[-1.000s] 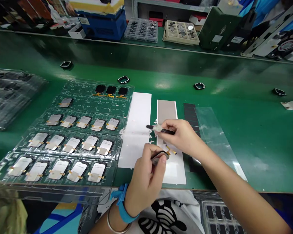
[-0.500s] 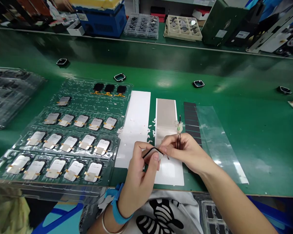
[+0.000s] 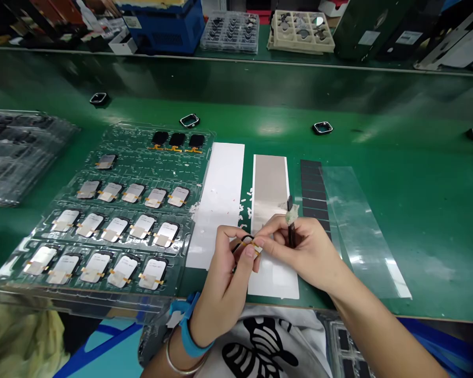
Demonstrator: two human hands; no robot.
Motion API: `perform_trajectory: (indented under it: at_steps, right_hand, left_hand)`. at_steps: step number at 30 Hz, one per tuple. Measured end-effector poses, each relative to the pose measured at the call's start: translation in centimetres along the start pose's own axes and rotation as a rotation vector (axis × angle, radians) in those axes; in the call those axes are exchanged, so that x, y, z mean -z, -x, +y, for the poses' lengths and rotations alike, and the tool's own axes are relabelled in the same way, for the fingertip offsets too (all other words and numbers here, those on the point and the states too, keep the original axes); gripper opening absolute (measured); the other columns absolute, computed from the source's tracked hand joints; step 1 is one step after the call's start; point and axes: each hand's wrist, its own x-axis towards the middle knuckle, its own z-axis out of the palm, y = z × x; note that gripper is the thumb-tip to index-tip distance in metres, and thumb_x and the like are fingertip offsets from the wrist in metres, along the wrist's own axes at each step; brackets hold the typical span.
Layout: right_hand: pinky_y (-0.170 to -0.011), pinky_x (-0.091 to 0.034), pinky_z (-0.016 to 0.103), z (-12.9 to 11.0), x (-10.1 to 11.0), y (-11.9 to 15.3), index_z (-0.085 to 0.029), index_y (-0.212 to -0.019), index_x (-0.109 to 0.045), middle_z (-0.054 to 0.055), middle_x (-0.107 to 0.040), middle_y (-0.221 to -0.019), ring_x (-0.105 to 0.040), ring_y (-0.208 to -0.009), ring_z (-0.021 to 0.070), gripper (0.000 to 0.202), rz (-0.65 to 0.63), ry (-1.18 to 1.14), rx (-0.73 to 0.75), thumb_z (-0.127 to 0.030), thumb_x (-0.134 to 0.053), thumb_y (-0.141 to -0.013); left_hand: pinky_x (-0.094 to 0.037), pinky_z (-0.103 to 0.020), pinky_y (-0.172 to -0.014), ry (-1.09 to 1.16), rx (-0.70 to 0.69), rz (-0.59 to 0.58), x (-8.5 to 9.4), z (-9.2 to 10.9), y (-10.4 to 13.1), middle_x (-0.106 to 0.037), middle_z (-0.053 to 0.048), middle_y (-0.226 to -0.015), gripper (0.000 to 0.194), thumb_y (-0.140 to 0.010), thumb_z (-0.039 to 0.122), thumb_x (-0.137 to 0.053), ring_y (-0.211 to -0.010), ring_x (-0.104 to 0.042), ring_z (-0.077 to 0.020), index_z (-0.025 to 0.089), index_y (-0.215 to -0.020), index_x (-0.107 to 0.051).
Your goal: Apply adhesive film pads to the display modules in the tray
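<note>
My left hand (image 3: 228, 273) grips a small black-edged screen part (image 3: 247, 240) between thumb and fingers, with a bit of orange flex showing. The thumb and index fingertips of my right hand (image 3: 299, 247) pinch the part's right edge. Black tweezers (image 3: 291, 231), wrapped with a pale lump, stick up from my right hand's curled fingers. Below both hands lies a white sheet with a grey-beige strip (image 3: 270, 184). To the left, a clear tray (image 3: 142, 167) holds rows of white-backed screen parts (image 3: 116, 229) and a few black ones (image 3: 177, 139).
A plain white sheet (image 3: 224, 184) and white scraps (image 3: 242, 210) lie left of the strip. Black strips (image 3: 313, 189) and clear film (image 3: 362, 226) are on the right. Watch frames (image 3: 322, 128) sit farther back, below a shelf with boxes (image 3: 161, 29). Stacked trays (image 3: 19, 152) stand far left.
The held part has turned between my fingers, so its orange flex now shows instead of its pale face. The tweezers have tilted slightly in my right hand. The camera view has shifted a little.
</note>
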Motion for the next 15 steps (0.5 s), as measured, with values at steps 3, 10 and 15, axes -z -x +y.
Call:
perform_trajectory:
  at_steps: [3,10,15]
  right_hand:
    - [-0.049,-0.024,0.025,-0.03,-0.04,0.07,-0.017,-0.074,-0.071,-0.006,-0.040,-0.053,-0.030,-0.051,0.0073,0.020,0.012,0.022,0.009,-0.035,-0.069,-0.082]
    - [-0.048,-0.022,0.023,-0.21,-0.19,0.09,-0.017,-0.071,-0.070,-0.008,-0.035,-0.052,-0.028,-0.051,0.0068,0.018,0.021,0.026,0.007,-0.031,-0.068,-0.081]
    - [-0.045,-0.019,0.022,0.36,-0.59,-0.12,-0.015,-0.072,-0.070,-0.009,-0.035,-0.050,-0.027,-0.048,0.0049,0.016,0.059,-0.030,-0.009,-0.030,-0.074,-0.076]
  left_hand:
    - [-0.038,-0.020,-0.061,-0.016,-0.023,0.004,0.01,-0.25,-0.07,-0.046,0.004,-0.072,0.010,-0.104,0.035,-0.041,-0.067,-0.045,-0.0102,0.025,-0.104,-0.039]
    - [-0.037,-0.016,-0.055,-0.112,-0.019,0.032,0.27,-0.10,-0.12,-0.044,0.006,-0.069,0.012,-0.102,0.035,-0.045,-0.061,-0.044,-0.0087,0.026,-0.106,-0.039]
    - [-0.041,-0.015,-0.054,-0.197,-0.044,0.122,0.27,-0.25,-0.32,-0.046,0.006,-0.065,0.018,-0.097,0.039,-0.054,-0.057,-0.045,-0.0092,0.024,-0.102,-0.045]
